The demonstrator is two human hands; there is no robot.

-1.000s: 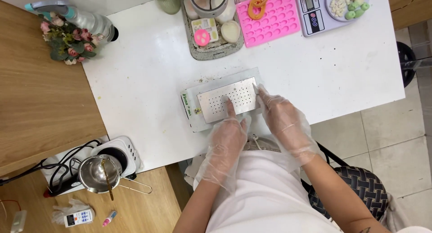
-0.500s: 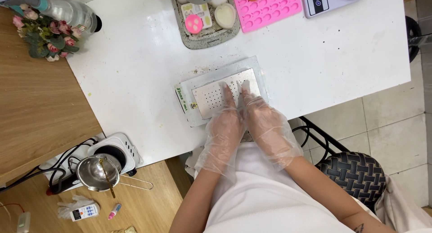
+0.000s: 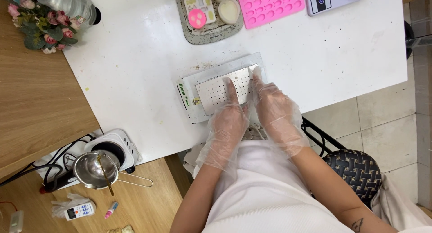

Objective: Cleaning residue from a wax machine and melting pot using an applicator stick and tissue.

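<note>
both hands flat on perforated plate

Matt perforated metal plate, glossy white table, thin clear plastic gloves.

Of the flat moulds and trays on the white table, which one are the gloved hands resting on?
The silvery perforated plate nearest the person, lying under both the left hand and the right hand. The pink mould and grey tray lie untouched at the far edge.

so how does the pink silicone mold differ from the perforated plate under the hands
The pink silicone mold is bright pink with round cavities; the perforated plate is pale grey with small holes. The mold lies untouched at the table's far edge, while the left hand and right hand, both gloved, press on the plate. Both are flat rectangles on the white table.
</note>
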